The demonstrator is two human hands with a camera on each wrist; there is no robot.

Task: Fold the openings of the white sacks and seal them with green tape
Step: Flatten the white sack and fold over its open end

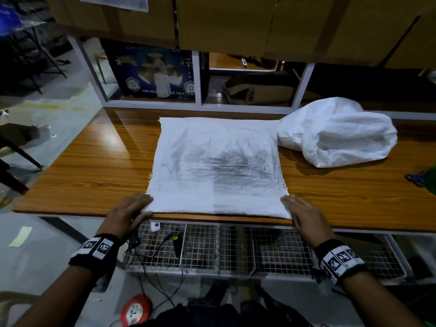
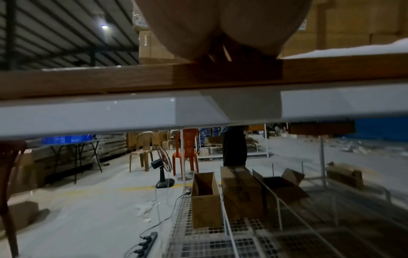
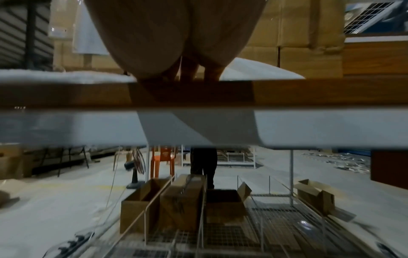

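Note:
A flat white sack point(image 1: 217, 161) with a grey smudge across its middle lies on the wooden table point(image 1: 94, 161), its near edge along the table's front. My left hand point(image 1: 141, 204) rests flat on the sack's near left corner. My right hand point(image 1: 292, 204) lies flat on the near right corner. Both wrist views look up from below the table edge at a palm point(image 2: 220, 34) point(image 3: 176, 43) with fingers laid on top. A second white sack point(image 1: 337, 131), bulging and crumpled, lies at the back right. A green and blue thing point(image 1: 424, 179) is cut off at the right edge.
Cardboard boxes point(image 1: 236, 20) hang over the back of the table, and a blue carton point(image 1: 153, 74) stands behind its rail. A wire mesh shelf point(image 1: 236, 251) with cables runs under the front edge. An orange socket reel point(image 1: 136, 312) sits on the floor.

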